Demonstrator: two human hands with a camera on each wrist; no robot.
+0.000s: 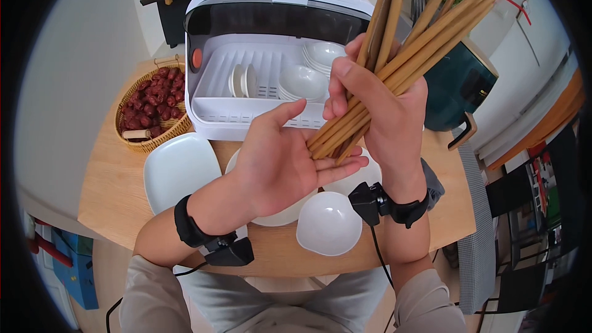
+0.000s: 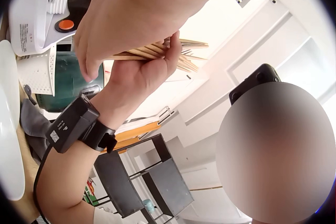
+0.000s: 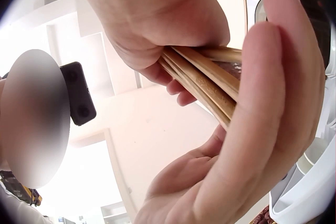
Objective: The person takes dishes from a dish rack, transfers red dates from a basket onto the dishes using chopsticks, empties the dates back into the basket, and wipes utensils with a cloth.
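Observation:
A bundle of several wooden chopsticks (image 1: pixel 431 49) slants up to the right over the table, its upper ends fanned apart. My right hand (image 1: pixel 394 114) grips the bundle around its lower middle, thumb across the front. Below it my left hand (image 1: pixel 271 154) lies palm up with fingers extended, the lower chopstick ends resting against its palm and fingers. In the right wrist view the chopsticks (image 3: pixel 205 79) run between the two hands. Beneath the hands is a white bowl (image 1: pixel 330 223), with white plates partly hidden by the hands and forearms.
Behind stands a white dish cabinet (image 1: pixel 203 117), lid raised, holding bowls (image 1: pixel 302 83) and small dishes (image 1: pixel 243 80). A wicker basket (image 1: pixel 126 129) of dried red dates stands left, above a square pale plate (image 1: pixel 183 169). A dark green appliance (image 1: pixel 456 80) stands right.

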